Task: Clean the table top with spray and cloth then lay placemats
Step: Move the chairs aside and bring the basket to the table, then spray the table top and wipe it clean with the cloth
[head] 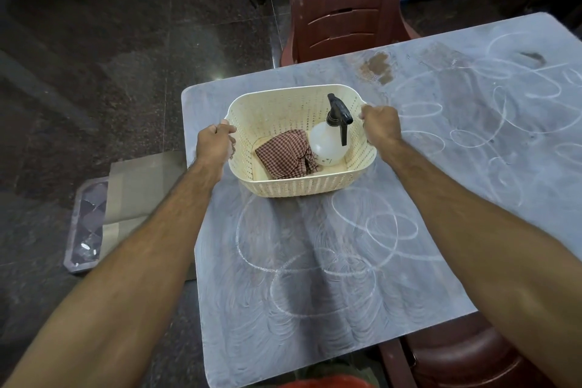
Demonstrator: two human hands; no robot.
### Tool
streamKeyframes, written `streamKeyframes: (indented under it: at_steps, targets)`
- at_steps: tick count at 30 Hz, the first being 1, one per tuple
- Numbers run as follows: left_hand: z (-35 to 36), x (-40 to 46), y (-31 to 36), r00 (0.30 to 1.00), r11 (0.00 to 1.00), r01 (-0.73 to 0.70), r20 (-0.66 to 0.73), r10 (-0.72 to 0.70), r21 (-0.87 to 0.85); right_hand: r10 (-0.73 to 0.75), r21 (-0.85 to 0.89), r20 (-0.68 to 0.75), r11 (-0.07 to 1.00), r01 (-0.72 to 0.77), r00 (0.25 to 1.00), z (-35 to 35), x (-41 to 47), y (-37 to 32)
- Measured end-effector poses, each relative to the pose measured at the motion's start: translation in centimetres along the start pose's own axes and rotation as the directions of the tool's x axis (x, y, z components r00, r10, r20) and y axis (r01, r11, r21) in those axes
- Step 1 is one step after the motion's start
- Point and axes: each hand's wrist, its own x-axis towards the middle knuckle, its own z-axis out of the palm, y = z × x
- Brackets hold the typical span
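Each grip is curled tight round a side rim of the basket (293, 187): left hand (215, 144), right hand (381, 127). The cream perforated plastic basket sits near the far-left corner of the table (346, 261), a grey top smeared with chalky loops. Inside lie a checked cloth (285, 154) and a round white spray bottle (327, 143). Folded placemats (138, 186) rest just off the left edge.

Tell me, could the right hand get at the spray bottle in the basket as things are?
Probably yes, once it lets go. The right hand grips the basket rim right beside the spray bottle, which stands upright with nothing over it. The cloth lies beside the bottle, not on it.
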Motion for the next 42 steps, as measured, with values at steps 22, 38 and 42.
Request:
streamKeyframes:
  at_steps: [22, 38, 42]
  targets:
    - [-2.9, -5.3, -6.7, 0.992, 0.994, -0.107, -0.07, 0.106, -0.019, -0.196, -0.502, 0.503, 0.726, 0.469, 0.842, -1.0, -2.9, -2.0]
    - [-3.6, -8.3, -7.1, 0.984, 0.986, -0.167, -0.062, 0.166, -0.007, -0.519, -0.413, 0.126, 0.747, 0.521, 0.845, 0.8, -4.6, -2.8]
    - [-4.1, -9.3, -7.0, 0.968, 0.97, -0.241, -0.073, 0.242, 0.012, -0.619, -0.374, 0.17, 0.68, 0.631, 0.767, -1.2, -7.4, -5.4]
